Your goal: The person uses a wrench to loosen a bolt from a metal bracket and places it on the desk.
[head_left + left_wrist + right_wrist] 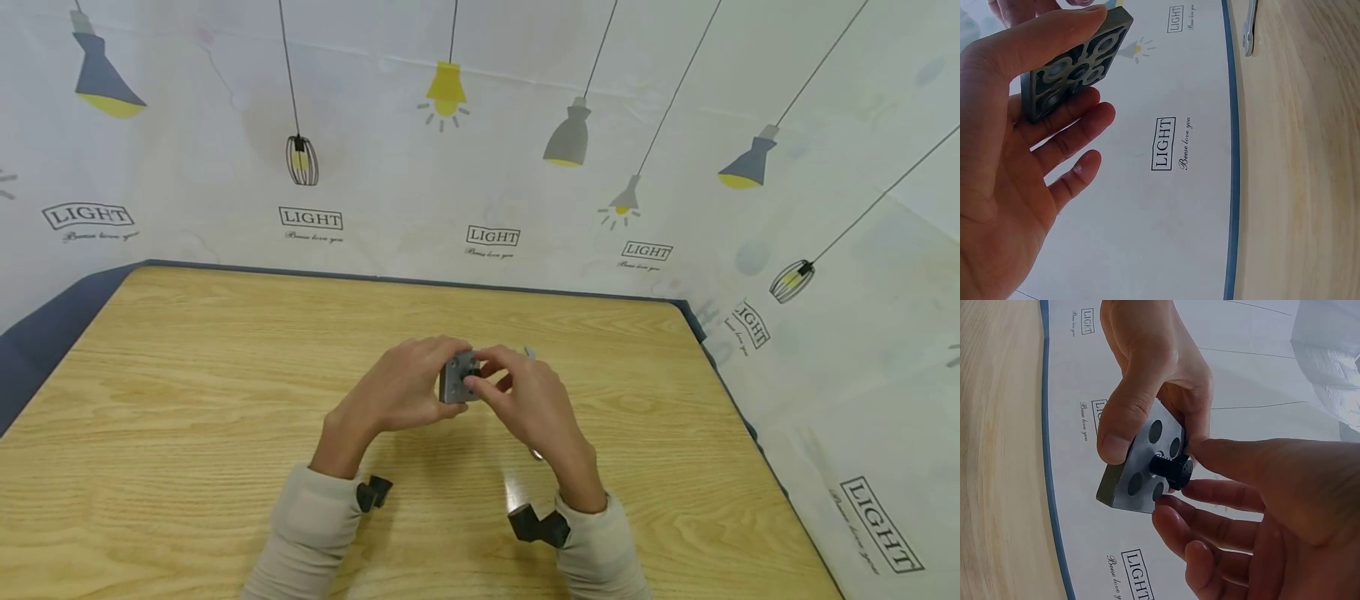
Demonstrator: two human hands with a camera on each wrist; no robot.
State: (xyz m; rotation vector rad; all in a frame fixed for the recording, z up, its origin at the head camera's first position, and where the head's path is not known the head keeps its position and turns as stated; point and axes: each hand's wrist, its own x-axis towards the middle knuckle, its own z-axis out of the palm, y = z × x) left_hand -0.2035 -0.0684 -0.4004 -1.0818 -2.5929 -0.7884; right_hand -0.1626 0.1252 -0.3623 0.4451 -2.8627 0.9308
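My left hand (401, 383) grips a small grey metal plate (453, 385) by its edges, thumb on one side and fingers on the other, above the table. In the right wrist view, round holes dot the plate's face, and a black bolt (1175, 470) stands in the middle one, part of its thread showing. The thumb and forefinger of my right hand (534, 402) pinch the bolt at its head. The left wrist view shows the back of the plate (1075, 72), with raised rings around its holes; the other left fingers are spread loosely below it.
A silvery metal tool (530, 353) lies on the wooden table (225, 400) beyond my right hand, which hides its middle. Behind the table hangs a pale backdrop (390, 192) printed with lamps. Each sleeved wrist carries a black camera mount (538, 527).
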